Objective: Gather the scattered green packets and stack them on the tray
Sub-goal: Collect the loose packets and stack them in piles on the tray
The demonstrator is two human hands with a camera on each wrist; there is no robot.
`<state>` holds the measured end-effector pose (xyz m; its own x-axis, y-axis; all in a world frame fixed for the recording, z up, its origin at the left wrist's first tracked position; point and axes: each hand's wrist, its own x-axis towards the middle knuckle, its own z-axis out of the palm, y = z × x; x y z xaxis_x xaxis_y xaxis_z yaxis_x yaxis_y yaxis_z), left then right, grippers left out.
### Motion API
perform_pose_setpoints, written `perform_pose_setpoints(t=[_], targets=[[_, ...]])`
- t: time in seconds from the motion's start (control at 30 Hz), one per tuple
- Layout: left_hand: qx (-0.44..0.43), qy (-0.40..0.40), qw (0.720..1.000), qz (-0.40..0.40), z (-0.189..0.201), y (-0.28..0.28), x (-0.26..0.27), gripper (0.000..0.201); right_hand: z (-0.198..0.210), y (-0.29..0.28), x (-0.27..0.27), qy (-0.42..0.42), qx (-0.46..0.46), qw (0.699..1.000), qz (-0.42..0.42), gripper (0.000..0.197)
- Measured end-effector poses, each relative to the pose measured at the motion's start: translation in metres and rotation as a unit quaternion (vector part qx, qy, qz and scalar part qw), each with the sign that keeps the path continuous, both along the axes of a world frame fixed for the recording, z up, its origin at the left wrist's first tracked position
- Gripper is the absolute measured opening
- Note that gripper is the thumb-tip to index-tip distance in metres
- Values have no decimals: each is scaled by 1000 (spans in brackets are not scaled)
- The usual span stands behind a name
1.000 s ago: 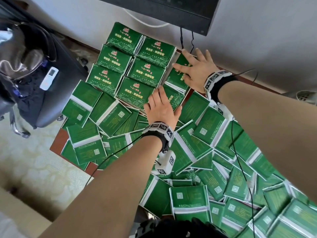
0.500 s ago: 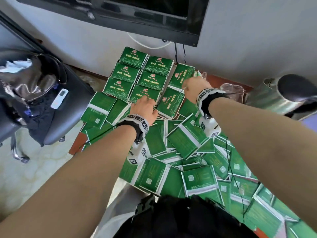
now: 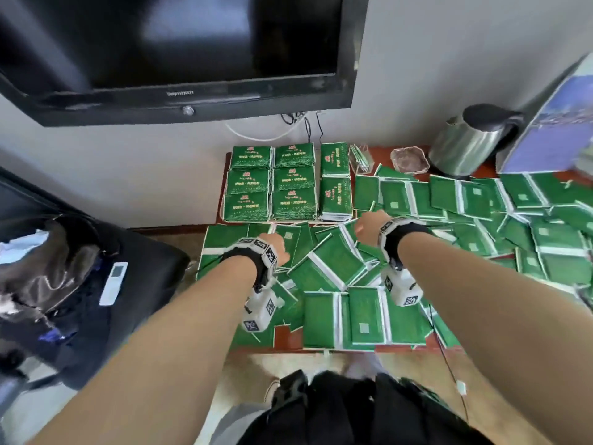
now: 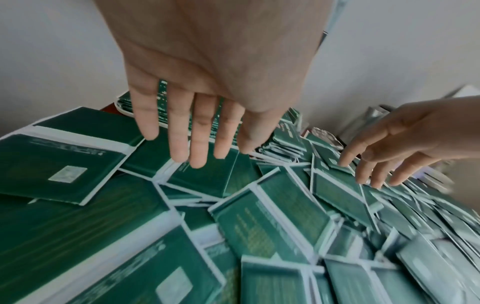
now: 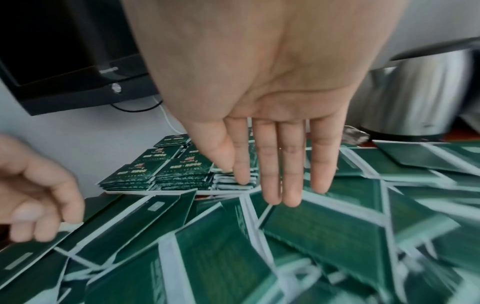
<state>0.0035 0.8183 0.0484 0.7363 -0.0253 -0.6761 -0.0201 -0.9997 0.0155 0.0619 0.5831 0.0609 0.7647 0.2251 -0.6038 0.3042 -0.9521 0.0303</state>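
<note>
- Loose packets [image 3: 333,268] lie overlapped on the table [image 3: 288,340], nearer than the tray [image 3: 224,220]
- Left hand [image 3: 276,248] and right hand [image 3: 369,226] hover over that heap, fingers straight, holding nothing
- Advised: square a few packets into one bundle before lifting
- Tray at the wall holds neat stacks [image 3: 272,184]; match their rows, printed face up

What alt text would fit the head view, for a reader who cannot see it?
Two open hands, left hand and right hand, reach over loose packets on a table. Behind them, stacks fill a tray; a kettle stands right.
</note>
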Motion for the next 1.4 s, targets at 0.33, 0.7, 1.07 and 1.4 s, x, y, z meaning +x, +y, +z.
perform_pose_setpoints(t=[0.33, 0.7, 1.07, 1.4], targets=[[2, 27, 990, -138, -19, -31, -54, 35, -18, -60, -134, 33, -3, 974, -223, 31], [-18, -12, 991, -134, -8, -84, -58, 22, -31, -104, -154, 41, 24, 962, -270, 25], [-5, -33, 973, -228, -6, -94, -12, 25, -59, -100, -162, 51, 14, 944, -325, 16], [-28, -55, 942, -330, -51, -115, 47, 51, -89, -84, -143, 6, 38, 868, -494, 41]])
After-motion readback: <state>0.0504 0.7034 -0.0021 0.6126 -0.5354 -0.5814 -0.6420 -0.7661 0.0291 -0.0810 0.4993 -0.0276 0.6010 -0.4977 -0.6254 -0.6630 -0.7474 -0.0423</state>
